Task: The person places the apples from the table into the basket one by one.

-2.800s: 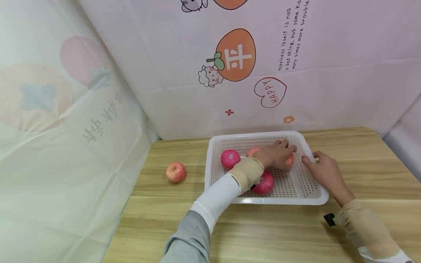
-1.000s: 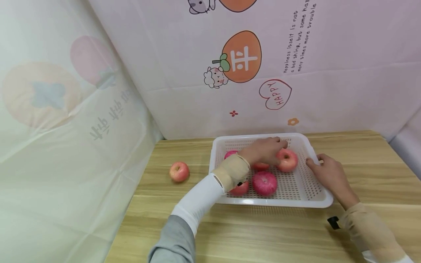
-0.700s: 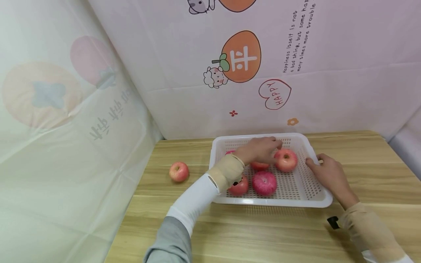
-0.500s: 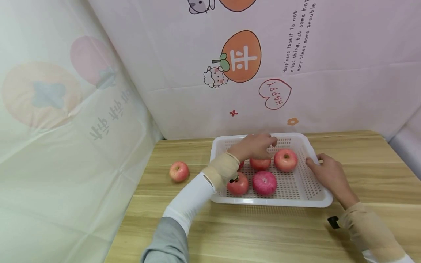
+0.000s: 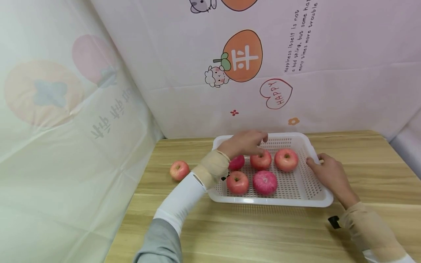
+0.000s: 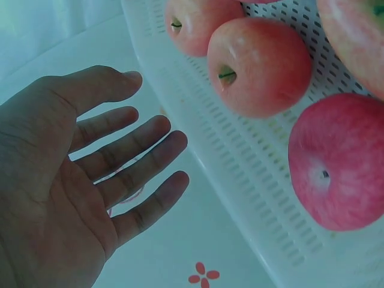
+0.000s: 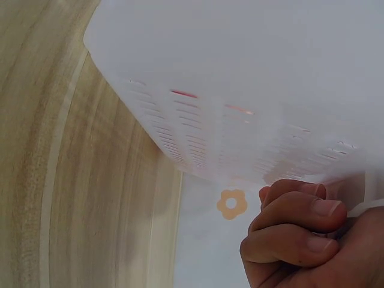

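Observation:
A white plastic basket [image 5: 279,201] holds several apples, some pinkish red and some deep magenta. My left hand [image 5: 245,143] hovers over its back left part, fingers spread and nothing held; a magenta apple [image 5: 236,162] lies partly hidden below it. The left wrist view shows the open palm [image 6: 72,180] apart from the apples. Along the back row sit a red apple [image 5: 261,160] and another apple [image 5: 286,160] to its right. My right hand [image 5: 330,173] grips the basket's right rim, thumb at the inner side; the right wrist view shows its fingers [image 7: 294,219] curled.
One apple [image 5: 179,171] stands alone on the wooden table [image 5: 263,233], left of the basket. A white printed cloth [image 5: 184,106] hangs behind the table, and another sheet [image 5: 65,175] hangs on the left side.
My left hand has let go of the apple at the basket's right rear and moved left, uncovering the apples there. My right hand stays on the rim.

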Motion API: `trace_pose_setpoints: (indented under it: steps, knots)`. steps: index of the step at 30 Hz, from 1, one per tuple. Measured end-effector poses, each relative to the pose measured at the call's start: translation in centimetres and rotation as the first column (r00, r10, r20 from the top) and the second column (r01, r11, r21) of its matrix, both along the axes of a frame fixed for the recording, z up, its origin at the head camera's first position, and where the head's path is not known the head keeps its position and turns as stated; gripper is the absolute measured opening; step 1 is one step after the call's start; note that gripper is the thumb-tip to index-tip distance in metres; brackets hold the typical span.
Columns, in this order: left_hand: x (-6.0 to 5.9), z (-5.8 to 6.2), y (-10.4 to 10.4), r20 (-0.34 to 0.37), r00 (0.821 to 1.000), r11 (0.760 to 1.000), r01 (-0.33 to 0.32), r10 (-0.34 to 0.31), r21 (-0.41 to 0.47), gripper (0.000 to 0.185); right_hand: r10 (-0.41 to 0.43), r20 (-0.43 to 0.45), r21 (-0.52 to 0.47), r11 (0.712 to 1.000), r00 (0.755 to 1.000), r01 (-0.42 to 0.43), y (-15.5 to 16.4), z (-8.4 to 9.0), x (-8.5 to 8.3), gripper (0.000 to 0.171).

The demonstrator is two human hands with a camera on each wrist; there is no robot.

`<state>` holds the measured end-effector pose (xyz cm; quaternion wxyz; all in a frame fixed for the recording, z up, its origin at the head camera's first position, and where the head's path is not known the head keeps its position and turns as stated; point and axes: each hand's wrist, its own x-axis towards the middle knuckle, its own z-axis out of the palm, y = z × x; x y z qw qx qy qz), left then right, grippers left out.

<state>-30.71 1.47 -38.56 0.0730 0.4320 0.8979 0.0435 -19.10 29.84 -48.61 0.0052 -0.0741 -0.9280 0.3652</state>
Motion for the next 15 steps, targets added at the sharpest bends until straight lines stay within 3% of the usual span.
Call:
trace_pose_setpoints:
  steps: [7,15]
  knots:
    - [0.1,0.5,-1.7,-0.015,1.0,1.0,-0.017,0.017,0.017,0.036,-0.001,-0.014,0.006,1.0,1.0,0.001,0.0,0.0,0.0,0.068]
    - [0.0,0.3,-3.6,-0.035,0.998,0.998,-0.054,0.056,0.041,0.037,0.002,-0.014,-0.001,1.0,1.0,-0.002,0.0,0.0,0.0,0.067]
